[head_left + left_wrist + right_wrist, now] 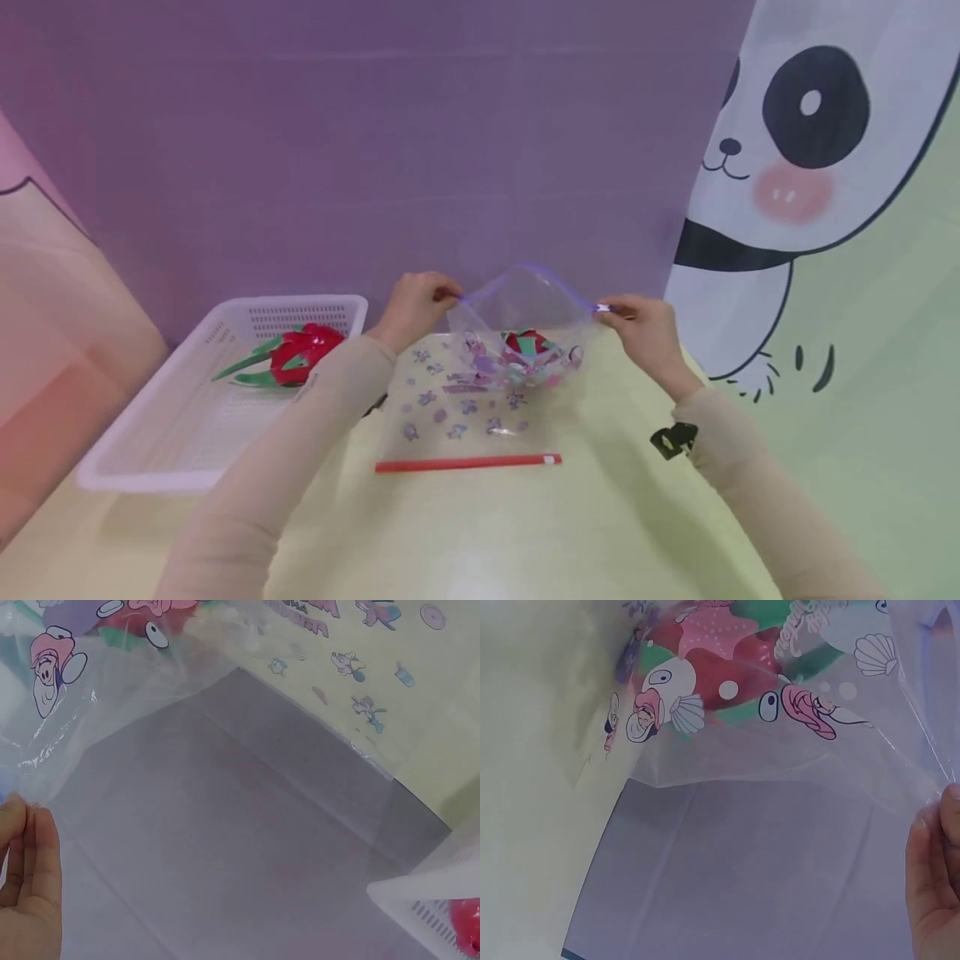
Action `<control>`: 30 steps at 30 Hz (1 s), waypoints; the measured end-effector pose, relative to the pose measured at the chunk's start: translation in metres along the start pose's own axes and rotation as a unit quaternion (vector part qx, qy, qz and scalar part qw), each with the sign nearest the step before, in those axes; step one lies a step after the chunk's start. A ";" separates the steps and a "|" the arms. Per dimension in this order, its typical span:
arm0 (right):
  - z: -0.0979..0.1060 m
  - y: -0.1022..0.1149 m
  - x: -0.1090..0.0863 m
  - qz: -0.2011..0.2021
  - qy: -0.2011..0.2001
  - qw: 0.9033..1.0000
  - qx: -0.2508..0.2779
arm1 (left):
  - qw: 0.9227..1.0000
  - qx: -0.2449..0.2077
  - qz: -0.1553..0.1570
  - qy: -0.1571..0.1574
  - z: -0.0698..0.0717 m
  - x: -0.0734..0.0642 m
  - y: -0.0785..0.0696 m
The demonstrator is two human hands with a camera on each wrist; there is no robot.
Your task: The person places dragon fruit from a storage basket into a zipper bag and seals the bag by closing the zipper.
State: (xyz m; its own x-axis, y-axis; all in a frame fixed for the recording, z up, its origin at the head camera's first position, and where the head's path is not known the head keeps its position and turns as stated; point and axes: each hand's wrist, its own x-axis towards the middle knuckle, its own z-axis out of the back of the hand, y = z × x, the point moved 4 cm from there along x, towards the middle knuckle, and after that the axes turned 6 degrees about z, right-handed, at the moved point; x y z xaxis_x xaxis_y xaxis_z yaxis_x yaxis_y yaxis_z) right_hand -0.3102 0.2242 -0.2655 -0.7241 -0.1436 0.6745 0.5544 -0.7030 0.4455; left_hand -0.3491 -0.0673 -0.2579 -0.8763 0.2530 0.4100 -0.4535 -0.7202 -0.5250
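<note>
Clear bag (491,367) held up over a pale yellow table (465,542), mouth spread; it marks the dial's centre, twelve facing away from the person. The left hand (414,310), near ten, and the right hand (643,329), near three, each pinch one end of its mouth, thumb against fingers. I see a red-and-green object (529,342) through the film. At seven, a printed bag (457,412) with a red bar (465,464) lies flat; at nine, a white basket (146,481) holds another red-and-green piece (300,354). A purple backdrop (412,150) fills twelve; a panda picture (825,200), two.
</note>
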 end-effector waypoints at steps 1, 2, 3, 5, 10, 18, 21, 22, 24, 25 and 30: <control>-0.001 -0.001 0.004 -0.005 0.004 1.000 0.002 | 1.000 -0.001 0.003 0.000 0.000 0.001 0.000; -0.002 -0.002 0.007 -0.011 0.008 1.000 0.003 | 1.000 -0.002 0.005 -0.001 0.000 0.003 0.001; -0.002 -0.003 0.011 -0.016 0.011 1.000 0.006 | 1.000 -0.002 0.009 -0.003 0.000 0.005 0.001; -0.003 -0.004 0.019 -0.025 0.016 0.999 0.012 | 1.000 -0.004 0.017 -0.013 0.001 0.008 0.001; -0.002 -0.008 0.041 -0.049 0.014 0.998 0.027 | 0.998 -0.003 0.028 -0.060 0.008 0.020 0.001; 0.001 -0.023 0.057 -0.131 -0.003 0.991 0.027 | 0.994 -0.023 0.053 -0.093 0.008 0.037 0.004; -0.001 -0.028 0.062 -0.156 -0.024 0.987 0.036 | 0.990 -0.028 0.059 -0.122 0.007 0.041 0.007; -0.001 -0.029 0.064 -0.163 -0.030 0.985 0.037 | 0.989 -0.031 0.059 -0.131 0.007 0.042 0.008; -0.002 -0.033 0.066 -0.171 -0.044 0.984 0.035 | 0.987 -0.036 0.054 -0.150 0.007 0.044 0.010; -0.003 -0.034 0.067 -0.173 -0.049 0.983 0.032 | 0.985 -0.035 0.048 -0.160 0.007 0.044 0.010; -0.003 -0.039 0.070 -0.170 -0.069 0.983 0.029 | 0.979 -0.039 0.015 -0.200 0.007 0.043 0.008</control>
State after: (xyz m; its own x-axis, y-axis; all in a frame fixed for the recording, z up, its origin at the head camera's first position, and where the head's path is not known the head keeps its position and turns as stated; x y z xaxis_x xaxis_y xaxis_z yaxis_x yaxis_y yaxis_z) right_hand -0.3838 0.2397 -0.2378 -0.8106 0.1913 0.5534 0.3159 -0.6529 0.6884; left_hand -0.3896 -0.0669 -0.2395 -0.7637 -0.0521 0.6435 -0.4527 -0.6675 -0.5912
